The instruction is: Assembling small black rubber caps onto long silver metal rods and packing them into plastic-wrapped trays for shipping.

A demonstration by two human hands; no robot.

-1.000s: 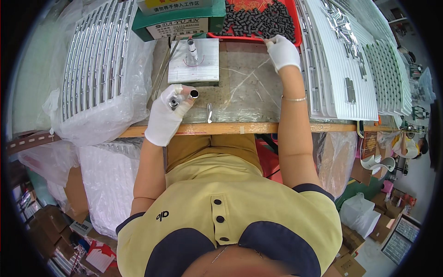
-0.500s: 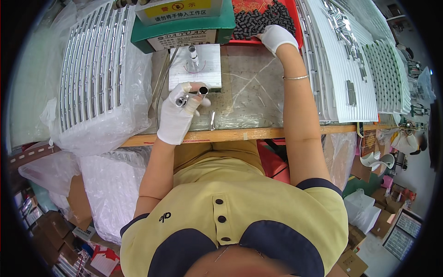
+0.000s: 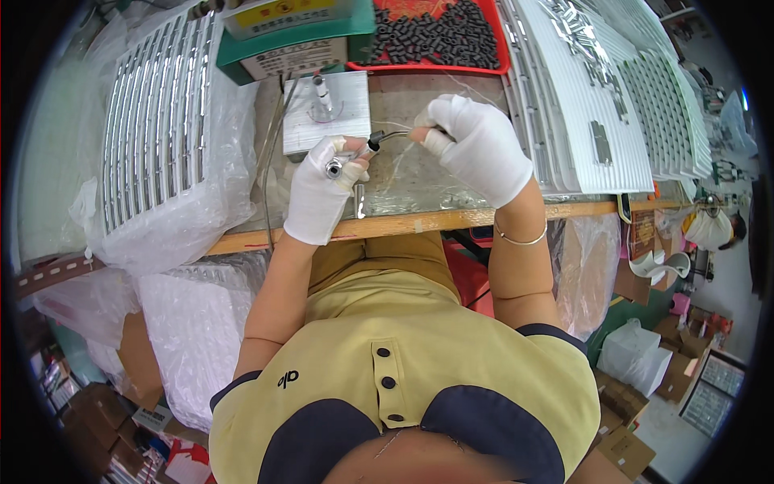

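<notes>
Left hand (image 3: 322,189) and right hand (image 3: 476,145), both in white cotton gloves, raised close together over the front edge of the pale wooden workbench (image 3: 451,219).

At the bench's left edge: shiny silver ribbed trays (image 3: 161,137), stacked inside a crinkled clear plastic bag. Toward the back left corner: a green cardboard box (image 3: 294,44).

Left hand clenched around a short silver metal tube (image 3: 334,168), open round end facing up, thumb and forefinger pressed to a small dark-tipped fitting (image 3: 373,139). Just behind it: a flat brushed-aluminium block with an upright metal peg (image 3: 326,109).

Right hand pinching a thin bent steel wire (image 3: 395,135) between bare-tipped thumb and forefinger, far end meeting the fitting in mid-air above the glossy clear sheet covering the bench top.

At the back edge: a red plastic tray of small matt black cylinders (image 3: 439,36). Along the right edge: white moulded trays (image 3: 580,105), ribbed and dimpled, with a few bright metal pieces in the grooves.

Judged to be mid-assembly, wire being joined to the fitting. Calls next for a steady left grip and a fine, straight push from the right fingertips; wire looks springy and liable to slip.
</notes>
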